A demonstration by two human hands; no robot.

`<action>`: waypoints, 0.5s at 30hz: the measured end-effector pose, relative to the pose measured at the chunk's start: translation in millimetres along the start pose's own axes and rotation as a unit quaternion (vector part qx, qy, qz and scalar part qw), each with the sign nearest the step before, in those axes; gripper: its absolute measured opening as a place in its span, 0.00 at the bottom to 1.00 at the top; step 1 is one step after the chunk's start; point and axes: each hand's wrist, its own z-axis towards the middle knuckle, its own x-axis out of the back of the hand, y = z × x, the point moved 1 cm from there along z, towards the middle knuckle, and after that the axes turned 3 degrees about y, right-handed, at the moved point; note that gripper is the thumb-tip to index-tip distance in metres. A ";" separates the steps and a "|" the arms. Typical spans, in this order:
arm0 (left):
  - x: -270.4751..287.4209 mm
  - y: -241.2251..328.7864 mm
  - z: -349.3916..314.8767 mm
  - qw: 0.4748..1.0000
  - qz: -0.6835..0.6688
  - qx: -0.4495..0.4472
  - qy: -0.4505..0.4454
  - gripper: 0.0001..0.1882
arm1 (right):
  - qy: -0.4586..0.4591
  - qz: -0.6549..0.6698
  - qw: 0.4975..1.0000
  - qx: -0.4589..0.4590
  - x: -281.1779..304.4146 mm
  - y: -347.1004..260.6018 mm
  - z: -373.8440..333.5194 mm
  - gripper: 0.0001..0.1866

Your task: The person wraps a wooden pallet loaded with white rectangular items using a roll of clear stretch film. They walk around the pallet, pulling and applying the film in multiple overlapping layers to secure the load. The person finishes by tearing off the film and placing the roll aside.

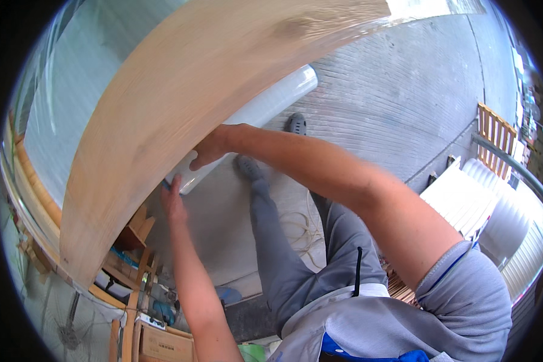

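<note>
A large pale wooden board (163,90) with a curved look in this wide view stretches over the upper left. Along its near edge runs a roll of clear plastic film (271,99), slanting from beside my hands to the upper right. My left hand (174,196) is closed at the roll's lower end, with a small dark blue bit showing by the fingers. Higher along the board's edge is my right hand (216,146), crossing over the roll. Its thumb stands apart from the fingers, whose tips are partly lost against the board.
Translucent sheeting (72,120) covers the area behind the board. Below it are wooden pieces (142,226) and a cardboard box (166,345). A pale cord (304,226) lies coiled on the concrete floor (398,78) near my feet. At right are a wooden slatted rack (495,136) and white panels (458,196).
</note>
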 end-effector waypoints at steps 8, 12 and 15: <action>-5.3 9.6 -5.4 1.000 0.010 -0.007 0.008 0.30 | 0.097 0.008 0.982 -0.162 184.7 82.5 -165.6 0.15; -4.5 12.3 -5.1 0.998 0.055 0.001 0.002 0.31 | 0.272 0.096 0.905 -0.312 256.4 131.3 -249.0 0.14; -0.5 7.0 -2.2 0.997 0.068 -0.029 -0.006 0.31 | 0.393 0.171 0.866 -0.257 243.1 180.5 -285.0 0.22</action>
